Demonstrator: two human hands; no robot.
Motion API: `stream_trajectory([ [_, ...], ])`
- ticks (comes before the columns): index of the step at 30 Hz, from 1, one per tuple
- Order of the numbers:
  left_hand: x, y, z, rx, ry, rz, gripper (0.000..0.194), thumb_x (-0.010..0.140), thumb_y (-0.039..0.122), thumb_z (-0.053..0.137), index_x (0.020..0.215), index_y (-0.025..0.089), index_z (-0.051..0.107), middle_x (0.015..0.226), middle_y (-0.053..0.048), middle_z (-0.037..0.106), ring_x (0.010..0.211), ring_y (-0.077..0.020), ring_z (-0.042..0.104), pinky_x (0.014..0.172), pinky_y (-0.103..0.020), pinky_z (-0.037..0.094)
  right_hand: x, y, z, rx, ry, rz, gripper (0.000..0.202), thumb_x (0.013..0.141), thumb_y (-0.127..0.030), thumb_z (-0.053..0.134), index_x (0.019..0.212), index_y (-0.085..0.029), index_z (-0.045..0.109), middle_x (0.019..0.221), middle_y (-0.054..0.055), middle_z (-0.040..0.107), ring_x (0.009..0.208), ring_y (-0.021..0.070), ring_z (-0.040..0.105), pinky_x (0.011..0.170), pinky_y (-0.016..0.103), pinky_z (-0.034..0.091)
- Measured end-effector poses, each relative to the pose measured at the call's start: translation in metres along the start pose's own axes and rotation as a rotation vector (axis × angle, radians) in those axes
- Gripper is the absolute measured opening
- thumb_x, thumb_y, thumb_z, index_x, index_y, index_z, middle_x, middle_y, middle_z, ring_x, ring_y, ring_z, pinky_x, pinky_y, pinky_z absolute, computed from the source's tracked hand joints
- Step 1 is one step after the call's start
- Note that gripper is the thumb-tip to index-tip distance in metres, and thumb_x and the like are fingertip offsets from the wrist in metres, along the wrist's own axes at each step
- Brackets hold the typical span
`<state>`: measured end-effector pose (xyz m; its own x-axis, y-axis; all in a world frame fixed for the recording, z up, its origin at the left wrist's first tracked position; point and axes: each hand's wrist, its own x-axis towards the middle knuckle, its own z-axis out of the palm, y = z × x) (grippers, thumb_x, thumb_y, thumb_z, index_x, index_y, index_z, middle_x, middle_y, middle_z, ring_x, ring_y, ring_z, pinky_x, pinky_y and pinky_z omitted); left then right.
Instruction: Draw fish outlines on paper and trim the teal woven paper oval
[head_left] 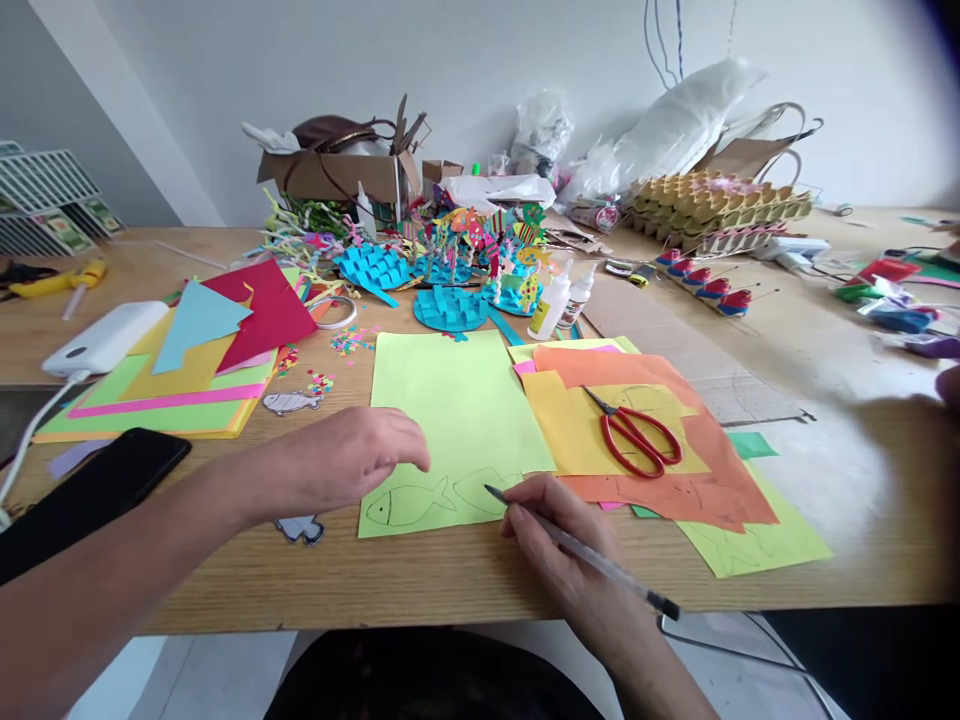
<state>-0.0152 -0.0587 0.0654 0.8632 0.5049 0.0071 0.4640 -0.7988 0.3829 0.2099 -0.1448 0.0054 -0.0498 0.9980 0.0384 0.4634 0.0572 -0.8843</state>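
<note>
A light green sheet of paper (457,400) lies before me, with two fish outlines drawn in dark ink along its lower edge. The left outline has an eye and a gill line; my right hand partly covers the other. In my right hand (559,545) is a clear pen (592,560) with a black end, its tip at the second outline. My left hand (375,450) is over the sheet's left edge, fingers loosely bent and nothing visible in them. A fish cutout (291,402) and another paper cutout (301,528), partly behind my left forearm, rest on the table.
Red-handled scissors (637,435) lie on yellow and orange paper (720,450) at right. Coloured sheets (255,320), a white device (105,338) and a black phone (97,495) occupy the left. Beyond stand glue bottles (551,305), blue woven paper crafts (450,308) and egg trays (697,215).
</note>
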Motion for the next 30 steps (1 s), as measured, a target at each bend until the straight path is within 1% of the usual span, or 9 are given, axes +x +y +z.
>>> stream_trajectory([
  [3,0.018,-0.003,0.005,-0.013,-0.122,-0.034,0.044,0.071,-0.004,0.036,0.094,0.018,0.067,0.095,-0.003,0.068,0.092,-0.0167,0.061,0.082,-0.027,0.047,0.002,0.001,0.002,-0.030,0.007,-0.004,0.008,0.081,-0.022,0.047,0.077,-0.021,0.054,0.061,-0.002,0.060,0.055,0.0131,0.054,0.051,0.022,0.040],
  [6,0.028,-0.004,0.015,-0.038,-0.164,-0.041,0.045,0.070,-0.005,0.037,0.097,0.016,0.066,0.096,-0.005,0.068,0.092,-0.0170,0.061,0.082,-0.027,0.046,0.004,0.001,0.004,-0.054,0.016,-0.021,0.008,0.080,-0.019,0.046,0.077,-0.020,0.053,0.060,-0.003,0.060,0.053,0.0119,0.053,0.050,0.021,0.039],
  [9,0.029,-0.006,0.025,-0.056,-0.141,-0.050,0.044,0.072,-0.004,0.036,0.098,0.018,0.065,0.094,-0.003,0.067,0.089,-0.0163,0.061,0.079,-0.026,0.045,0.006,0.004,0.007,-0.079,0.016,-0.041,0.008,0.079,-0.016,0.046,0.076,-0.020,0.053,0.059,-0.004,0.059,0.052,0.0113,0.053,0.049,0.020,0.039],
  [12,0.027,-0.008,0.031,-0.073,-0.092,-0.048,0.044,0.072,-0.004,0.035,0.095,0.019,0.065,0.090,-0.002,0.066,0.086,-0.0156,0.060,0.077,-0.025,0.045,0.007,0.007,0.009,-0.111,0.032,-0.046,0.009,0.079,-0.016,0.046,0.077,-0.020,0.053,0.058,-0.004,0.059,0.051,0.0113,0.053,0.049,0.020,0.039],
  [20,0.027,-0.014,0.041,-0.118,-0.010,-0.005,0.043,0.070,-0.005,0.035,0.093,0.016,0.066,0.090,-0.004,0.065,0.086,-0.0163,0.058,0.078,-0.025,0.045,0.007,0.009,0.011,-0.141,0.003,-0.071,0.011,0.079,-0.014,0.047,0.079,-0.019,0.056,0.061,-0.003,0.060,0.053,0.0110,0.055,0.051,0.020,0.040],
  [26,0.024,-0.016,0.048,-0.107,0.027,0.026,0.045,0.074,-0.005,0.035,0.095,0.019,0.067,0.090,-0.003,0.063,0.086,-0.0155,0.057,0.078,-0.025,0.045,0.009,0.008,0.013,-0.152,0.019,-0.080,0.012,0.079,-0.014,0.047,0.078,-0.020,0.056,0.062,-0.003,0.062,0.052,0.0109,0.056,0.051,0.020,0.041],
  [30,0.025,-0.018,0.051,-0.103,0.043,0.049,0.046,0.073,-0.006,0.035,0.094,0.019,0.067,0.089,-0.003,0.063,0.085,-0.0154,0.057,0.076,-0.024,0.045,0.009,0.009,0.014,-0.147,0.009,-0.065,0.011,0.080,-0.014,0.047,0.080,-0.020,0.056,0.063,-0.002,0.063,0.053,0.0111,0.057,0.051,0.020,0.041],
])
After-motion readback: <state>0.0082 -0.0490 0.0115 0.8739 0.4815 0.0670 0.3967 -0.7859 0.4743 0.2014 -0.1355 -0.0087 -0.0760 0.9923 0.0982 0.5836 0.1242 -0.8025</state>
